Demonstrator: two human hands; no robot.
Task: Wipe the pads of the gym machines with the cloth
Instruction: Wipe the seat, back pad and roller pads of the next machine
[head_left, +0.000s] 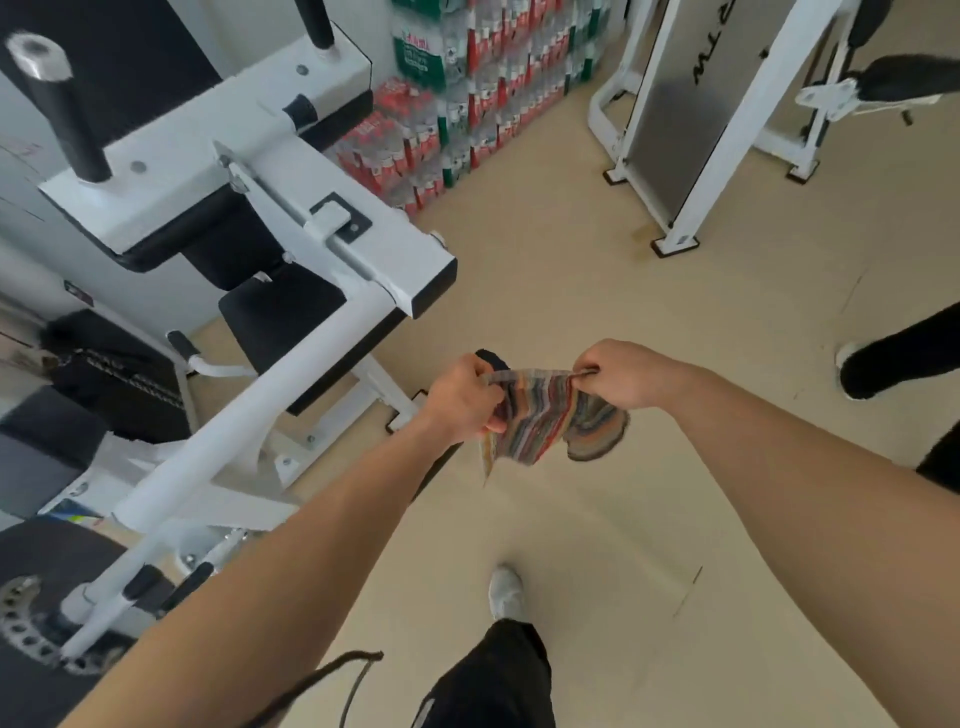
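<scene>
Both bare forearms reach out over the beige floor (597, 291), left hand (460, 397) and right hand (623, 374) each with a clenched grip on the multicoloured striped cloth (543, 415) stretched between them. It hangs in the air, just right of the white steel gym machine (332, 228) and apart from its black seat pad (280, 317).

- Beige floor (597, 291), smooth, marked with a few thin dark scuffs toward the right.
- White-framed gym machine (332, 244) on the left, set with black cushions and black-gripped posts; perforated metal disc (23, 623) at lower left.
- Shrink-wrapped packs of bottled water (467, 93) stacked high against the far wall, red labels and green labels.
- Second white-framed machine (691, 104) at upper right, with a brushed grey panel and black-edged feet on the floor.
- Pale wall (244, 21) behind the left machine.
- Even, soft light, no hard shadows.
- Another person's dark shoe with white sole (878, 366) at the right edge.
</scene>
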